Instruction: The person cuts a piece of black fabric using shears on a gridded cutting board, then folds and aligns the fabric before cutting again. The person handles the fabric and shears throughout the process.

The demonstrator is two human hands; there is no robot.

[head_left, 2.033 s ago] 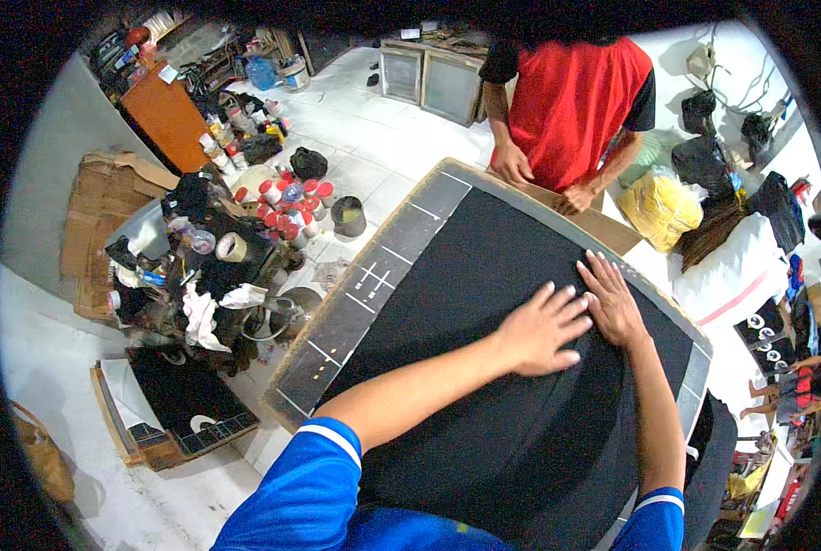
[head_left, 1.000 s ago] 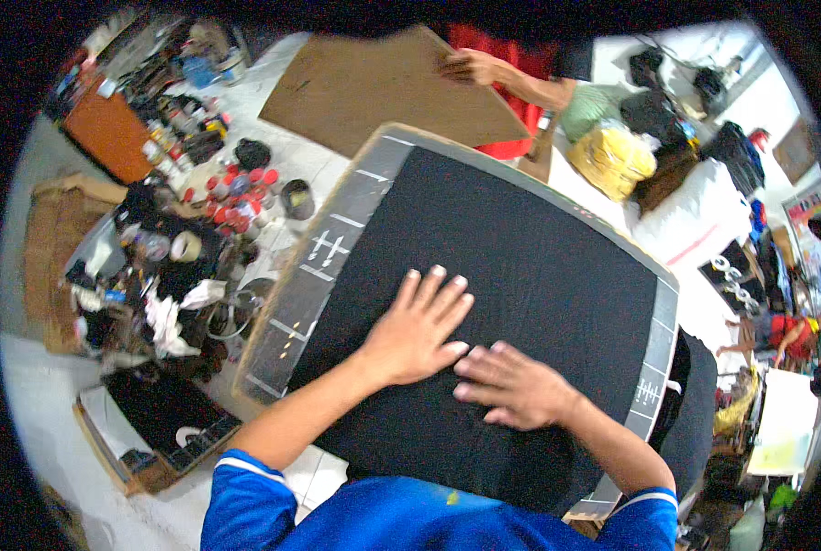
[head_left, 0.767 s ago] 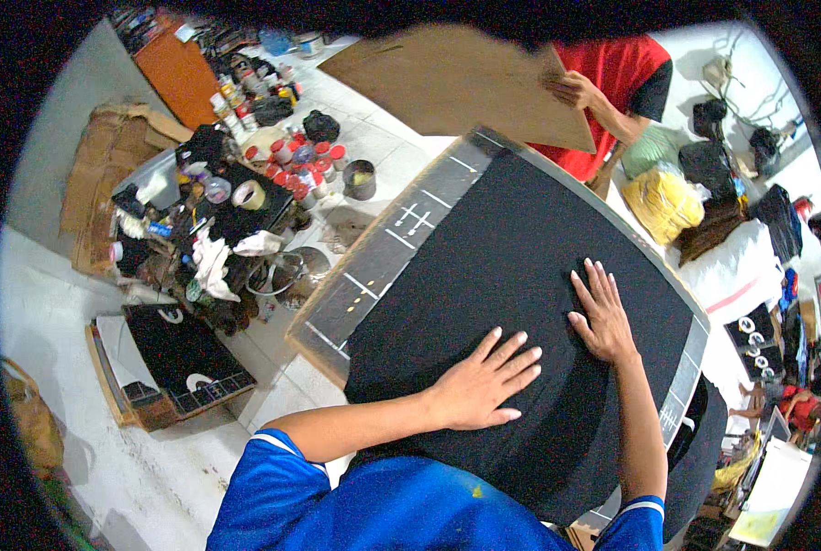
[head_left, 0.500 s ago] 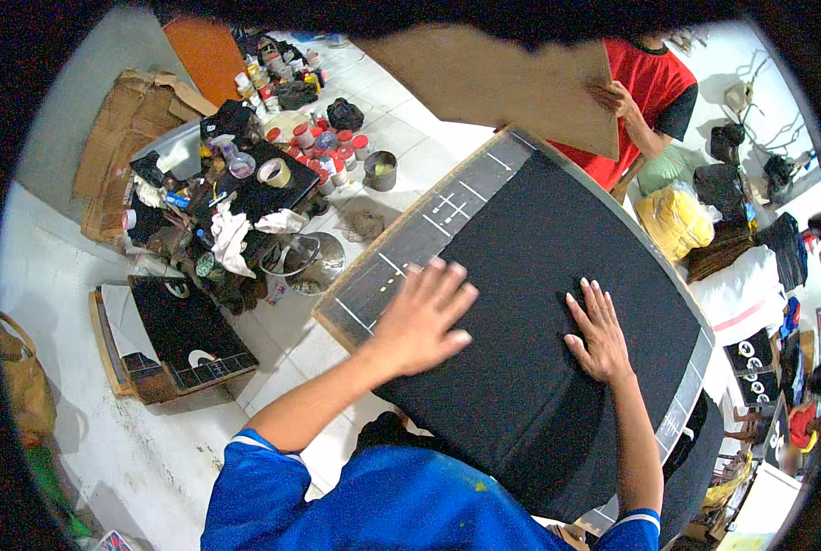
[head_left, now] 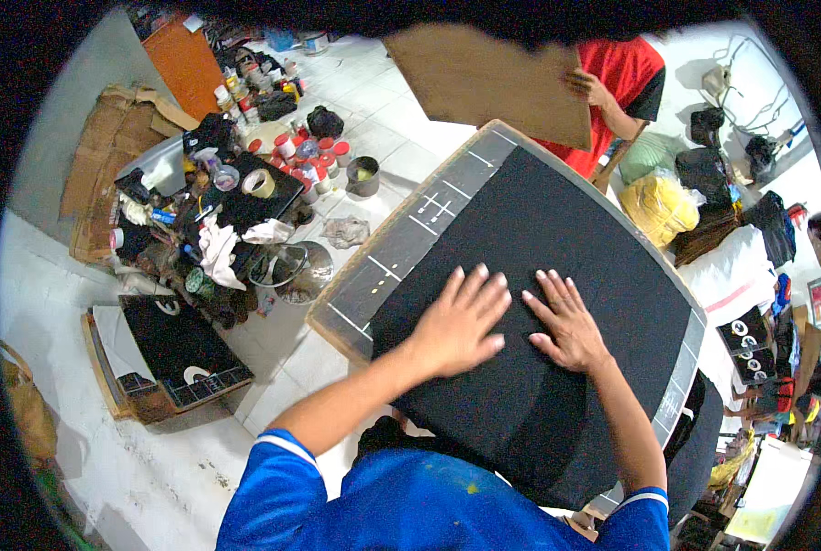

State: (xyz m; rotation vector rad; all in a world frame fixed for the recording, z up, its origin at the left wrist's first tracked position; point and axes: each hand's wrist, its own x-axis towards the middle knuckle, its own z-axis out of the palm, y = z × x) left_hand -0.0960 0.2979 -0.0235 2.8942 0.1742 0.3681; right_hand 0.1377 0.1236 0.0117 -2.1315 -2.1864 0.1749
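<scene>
A black cloth (head_left: 557,230) lies spread flat over a grey board (head_left: 401,248) marked with white alignment lines. My left hand (head_left: 461,321) presses palm down on the cloth near its near-left part, fingers spread. My right hand (head_left: 566,321) lies flat beside it, a little to the right, fingers apart. Neither hand holds anything. Across the board a person in a red shirt (head_left: 612,83) holds up a brown cardboard sheet (head_left: 488,73) with one hand.
On the floor to the left are several red-capped paint jars (head_left: 305,156), a tape roll (head_left: 259,184), rags (head_left: 217,253), a small can (head_left: 363,176) and a dark framed screen (head_left: 167,354). Bags and folded clothes (head_left: 704,211) pile up on the right.
My two hands have come together at the middle of the cloth; the left slid right, the right moved slightly left. The other person's cardboard sheet stays raised at the far side.
</scene>
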